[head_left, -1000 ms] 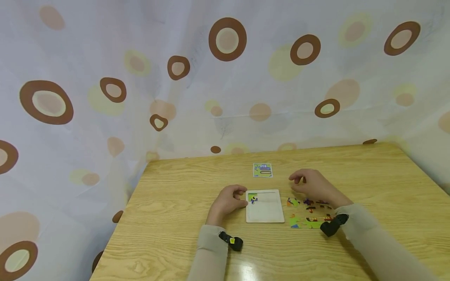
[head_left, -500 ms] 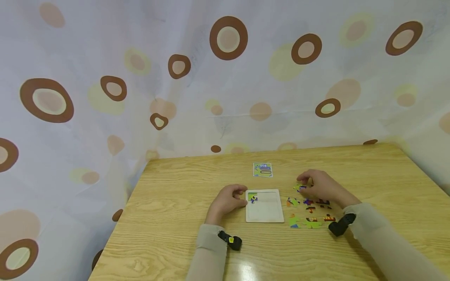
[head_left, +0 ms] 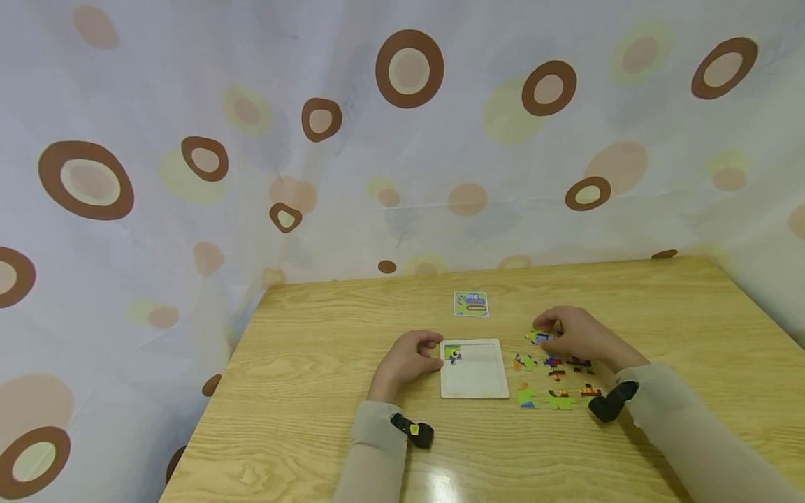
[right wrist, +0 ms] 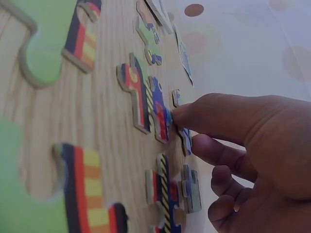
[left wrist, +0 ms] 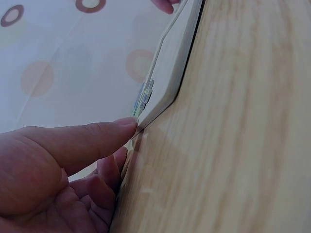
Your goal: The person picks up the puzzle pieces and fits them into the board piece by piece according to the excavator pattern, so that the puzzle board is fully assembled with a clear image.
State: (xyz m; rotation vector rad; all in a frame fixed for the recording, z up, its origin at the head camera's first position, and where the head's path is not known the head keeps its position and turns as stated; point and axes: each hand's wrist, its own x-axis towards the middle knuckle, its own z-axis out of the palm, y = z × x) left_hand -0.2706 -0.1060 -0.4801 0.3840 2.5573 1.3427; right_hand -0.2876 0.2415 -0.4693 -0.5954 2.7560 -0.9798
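A white puzzle tray lies on the table with one green piece in its upper left corner. My left hand holds the tray's left edge, thumb tip against the side and index finger by the far corner. My right hand is over the farthest row of loose pieces. Between its thumb and index finger it pinches a blue and green puzzle piece. The right wrist view shows this piece mostly behind the thumb. Beside it lie a red, blue and striped piece and a green piece.
A picture card of an excavator lies beyond the tray. Several loose puzzle pieces lie in rows to the tray's right. The wooden table ends at a dotted curtain at the back and sides.
My right hand has moved right and slightly nearer to the far row of pieces, and its fingers have closed on one there. My left hand stays at the tray.
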